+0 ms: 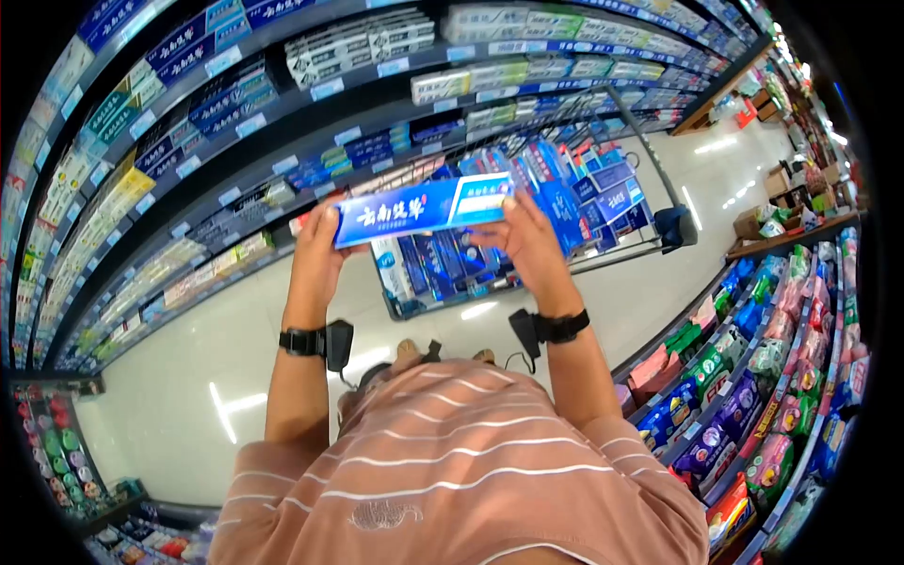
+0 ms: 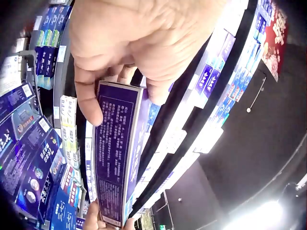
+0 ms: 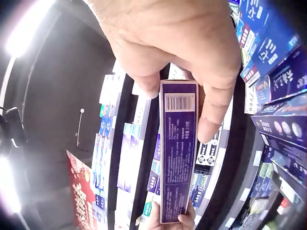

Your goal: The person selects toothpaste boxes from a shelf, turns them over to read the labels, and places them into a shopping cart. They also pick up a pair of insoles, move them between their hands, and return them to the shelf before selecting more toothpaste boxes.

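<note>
Toothpaste box (image 1: 424, 209), long glossy blue cardboard, is pinched at its ends by left hand (image 1: 315, 259) and right hand (image 1: 527, 240). Beyond the grip, a wire cart (image 1: 621, 254) holds similar boxes (image 1: 603, 188).

A wire shopping cart (image 1: 617, 252) heaped with blue cartons (image 1: 603, 188) is blocking the way below the long blue toothpaste box (image 1: 424, 209) that the left hand (image 1: 315, 254) and right hand (image 1: 527, 240) are gripping. Dark stocked shelving (image 1: 287, 139) is walling the left; pale glossy floor (image 1: 169, 395) is lying open nearer.
</note>
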